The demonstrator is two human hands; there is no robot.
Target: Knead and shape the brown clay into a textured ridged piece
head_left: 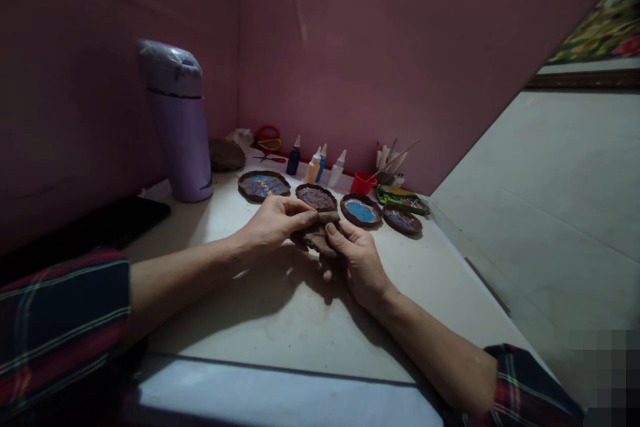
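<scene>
A flattened, uneven piece of brown clay is held up over the white table between both hands. My left hand pinches its left upper edge with thumb and fingers. On the right side, my right hand grips it, thumb on top and fingers partly hidden underneath. Just behind the hands stand shallow clay dishes: one with blue and purple streaks, one speckled purple, one with bright blue inside, and a smaller streaked one.
A tall purple tumbler stands at left, with a clay lump behind it. Along the back are scissors, several paint bottles, a red cup, brushes and tools, and a green packet. A dark flat object lies far left.
</scene>
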